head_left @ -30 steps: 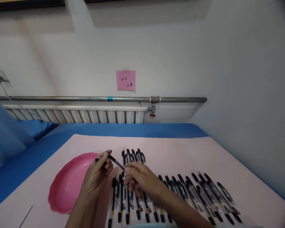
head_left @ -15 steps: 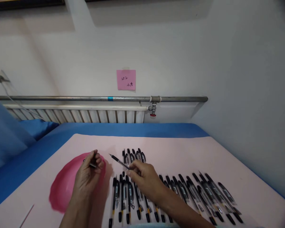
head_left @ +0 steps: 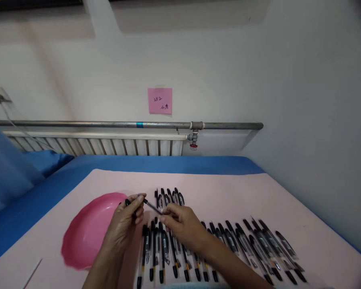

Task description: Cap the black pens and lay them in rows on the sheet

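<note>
My right hand [head_left: 183, 226] pinches the rear of a clear-barrelled pen [head_left: 153, 207], its black grip end slanting up to the left. My left hand [head_left: 124, 220] is closed on a black pen cap [head_left: 127, 202], mostly hidden by the fingers. Its thumb and fingertips meet the front end of the pen, so the tip is covered. Below and beside my right hand lie several black-and-clear pens [head_left: 161, 257] with loose caps among them. Farther back is a short group of capped pens [head_left: 168, 197].
A pink scalloped bowl [head_left: 75, 241] stands left of my left hand. A thin white stick [head_left: 33, 273] lies at the front left. More pens [head_left: 267, 245] spread to the right on the pink sheet [head_left: 225, 192]. Behind are a radiator [head_left: 108, 145] and a pipe [head_left: 108, 125].
My left hand has moved right, away from over the bowl, and its fingertips now meet the front of the pen. My right hand has stayed almost in place.
</note>
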A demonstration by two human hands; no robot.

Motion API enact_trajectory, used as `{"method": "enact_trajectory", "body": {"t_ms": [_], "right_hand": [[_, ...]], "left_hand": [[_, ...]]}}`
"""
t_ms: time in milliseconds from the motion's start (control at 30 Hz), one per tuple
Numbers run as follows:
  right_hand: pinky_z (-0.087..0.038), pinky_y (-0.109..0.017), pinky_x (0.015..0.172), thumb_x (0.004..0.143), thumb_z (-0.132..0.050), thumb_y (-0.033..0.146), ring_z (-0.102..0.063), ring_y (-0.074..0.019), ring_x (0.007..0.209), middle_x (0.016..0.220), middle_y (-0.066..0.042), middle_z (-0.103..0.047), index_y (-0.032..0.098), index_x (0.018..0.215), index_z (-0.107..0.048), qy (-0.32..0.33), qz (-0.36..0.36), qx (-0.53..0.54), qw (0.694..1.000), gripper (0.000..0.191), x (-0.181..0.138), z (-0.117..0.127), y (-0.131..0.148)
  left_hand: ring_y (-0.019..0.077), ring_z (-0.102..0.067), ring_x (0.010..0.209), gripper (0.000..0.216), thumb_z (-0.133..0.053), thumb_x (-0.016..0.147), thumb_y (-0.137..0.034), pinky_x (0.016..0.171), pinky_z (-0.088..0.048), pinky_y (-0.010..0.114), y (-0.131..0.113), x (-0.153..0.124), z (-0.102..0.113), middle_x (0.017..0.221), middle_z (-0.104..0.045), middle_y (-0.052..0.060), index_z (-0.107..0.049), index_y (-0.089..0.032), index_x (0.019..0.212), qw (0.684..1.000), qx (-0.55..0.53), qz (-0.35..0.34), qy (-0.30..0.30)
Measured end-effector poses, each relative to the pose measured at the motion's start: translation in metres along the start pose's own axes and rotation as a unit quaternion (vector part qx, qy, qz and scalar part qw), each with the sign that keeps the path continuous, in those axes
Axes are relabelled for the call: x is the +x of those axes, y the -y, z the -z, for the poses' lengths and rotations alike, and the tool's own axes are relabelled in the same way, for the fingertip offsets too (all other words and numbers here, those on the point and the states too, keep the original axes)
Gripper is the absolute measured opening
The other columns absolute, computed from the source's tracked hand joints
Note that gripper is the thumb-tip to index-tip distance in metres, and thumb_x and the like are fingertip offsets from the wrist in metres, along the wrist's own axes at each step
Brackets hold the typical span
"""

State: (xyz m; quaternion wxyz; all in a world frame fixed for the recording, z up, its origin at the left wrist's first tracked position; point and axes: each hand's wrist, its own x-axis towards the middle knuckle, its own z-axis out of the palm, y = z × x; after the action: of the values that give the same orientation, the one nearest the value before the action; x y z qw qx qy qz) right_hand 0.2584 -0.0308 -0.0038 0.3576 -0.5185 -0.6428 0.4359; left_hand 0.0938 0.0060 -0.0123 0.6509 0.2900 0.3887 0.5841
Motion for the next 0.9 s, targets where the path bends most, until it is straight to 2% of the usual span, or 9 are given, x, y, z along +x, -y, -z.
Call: {"method": "enact_trajectory", "body": {"t_ms": [100,300,567,900], "right_hand": [[-0.032,-0.021,0.054,0.078,-0.053,0.022,-0.045,-0.0093,0.058,0.061,0.003,-0.051,0.017,0.072,-0.058,-0.012,0.034,-0.062,0.997,0.009,0.000,0.006,0.001],[-0.032,-0.021,0.055,0.077,-0.053,0.022,-0.045,-0.0096,0.058,0.062,0.003,-0.052,0.017,0.072,-0.059,-0.010,0.026,-0.061,0.998,0.010,0.001,0.010,0.001],[-0.032,-0.021,0.055,0.077,-0.053,0.023,-0.044,-0.0095,0.058,0.062,0.003,-0.052,0.017,0.073,-0.059,-0.013,0.025,-0.061,0.998,0.010,0.002,0.010,-0.001],[-0.031,-0.020,0.051,0.079,-0.051,0.023,-0.043,-0.0084,0.055,0.059,0.004,-0.049,0.017,0.073,-0.058,-0.017,0.036,-0.045,0.998,0.010,0.001,0.002,-0.003]], "left_hand": [[0.0020,-0.034,0.042,0.024,-0.073,0.059,-0.019,0.032,-0.023,0.013,-0.005,0.004,0.005,0.057,-0.044,-0.002,-0.062,-0.007,0.076,0.998,-0.029,-0.028,-0.044],[0.0023,-0.033,0.041,0.020,-0.070,0.061,-0.014,0.030,-0.023,0.012,-0.015,0.006,0.011,0.056,-0.045,-0.002,-0.061,-0.006,0.076,0.995,-0.055,-0.034,-0.071],[0.0035,-0.035,0.042,0.021,-0.067,0.066,-0.021,0.031,-0.024,0.013,-0.014,0.006,0.009,0.060,-0.048,0.000,-0.061,-0.008,0.082,0.996,-0.068,-0.039,-0.047],[0.0036,-0.037,0.043,0.023,-0.070,0.063,-0.022,0.032,-0.025,0.014,-0.006,0.005,0.005,0.059,-0.049,0.000,-0.062,-0.007,0.079,0.998,-0.036,-0.032,-0.033]]}}
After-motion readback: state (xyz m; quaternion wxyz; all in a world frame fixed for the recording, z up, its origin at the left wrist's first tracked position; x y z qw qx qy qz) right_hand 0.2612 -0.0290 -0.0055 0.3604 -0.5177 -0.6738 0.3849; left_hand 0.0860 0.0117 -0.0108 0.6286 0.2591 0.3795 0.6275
